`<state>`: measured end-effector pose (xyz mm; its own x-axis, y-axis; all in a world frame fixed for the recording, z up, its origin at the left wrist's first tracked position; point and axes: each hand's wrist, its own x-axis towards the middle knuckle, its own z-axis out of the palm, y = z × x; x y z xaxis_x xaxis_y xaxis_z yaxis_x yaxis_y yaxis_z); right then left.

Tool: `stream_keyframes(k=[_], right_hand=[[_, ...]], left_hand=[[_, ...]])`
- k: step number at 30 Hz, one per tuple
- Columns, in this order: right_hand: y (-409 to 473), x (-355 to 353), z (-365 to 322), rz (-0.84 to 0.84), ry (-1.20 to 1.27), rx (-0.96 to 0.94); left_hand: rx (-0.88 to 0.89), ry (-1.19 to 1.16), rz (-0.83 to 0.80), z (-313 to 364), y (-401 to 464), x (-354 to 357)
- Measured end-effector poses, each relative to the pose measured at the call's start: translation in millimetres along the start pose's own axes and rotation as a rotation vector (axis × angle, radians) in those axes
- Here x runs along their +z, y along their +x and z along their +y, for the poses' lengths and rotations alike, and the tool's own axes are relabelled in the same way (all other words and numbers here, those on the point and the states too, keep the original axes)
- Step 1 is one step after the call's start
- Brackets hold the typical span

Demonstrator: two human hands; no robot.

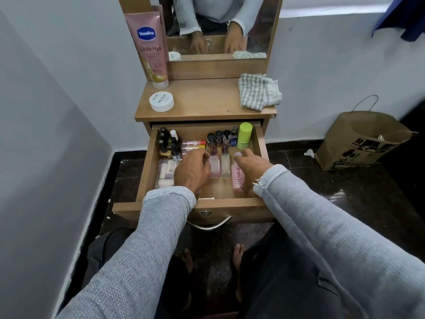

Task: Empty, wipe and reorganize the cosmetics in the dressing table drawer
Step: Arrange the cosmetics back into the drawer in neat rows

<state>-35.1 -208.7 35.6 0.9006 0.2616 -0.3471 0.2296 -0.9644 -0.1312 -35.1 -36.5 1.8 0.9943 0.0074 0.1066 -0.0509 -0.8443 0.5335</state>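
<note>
Wooden drawer (147,171) stands open, full of cosmetics; your left hand (192,170) covers a clear pouch (164,172), fingers curled, grip unclear. Your right hand (251,163) pinches a pink bottle (238,178). Checked cloth (258,92) lies on the tabletop (202,100) by white walls.

The drawer (147,162) is pulled fully out, and access from above is left open. Its back row is crowded: small dark bottles (166,143) at the back left, more small bottles (218,135) and a green bottle (244,135) at the back right. The left front is filled by a clear pouch (164,172). The middle is taken up by two clear bottles (219,165), a pink bottle (238,178) and both hands. Bare drawer floor is seen along the front edge, between the sleeves. On the tabletop (202,100), free wood is left between a white jar (161,101) and a checked cloth (258,92); the back left corner is blocked by a tall pink tube (150,49).
</note>
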Motion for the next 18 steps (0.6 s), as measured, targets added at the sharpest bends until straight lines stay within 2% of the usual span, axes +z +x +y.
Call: stream_keyframes(k=[10, 18], right_hand=[[-5.7, 11.6, -3.9, 0.019, 0.014, 0.002], [-5.0, 14.1, -5.4, 0.057, 0.032, 0.017]], left_hand=[[0.015, -0.007, -0.029, -1.2, -2.4, 1.6], [0.029, 0.152, -0.183, -2.0, -4.4, 2.2]])
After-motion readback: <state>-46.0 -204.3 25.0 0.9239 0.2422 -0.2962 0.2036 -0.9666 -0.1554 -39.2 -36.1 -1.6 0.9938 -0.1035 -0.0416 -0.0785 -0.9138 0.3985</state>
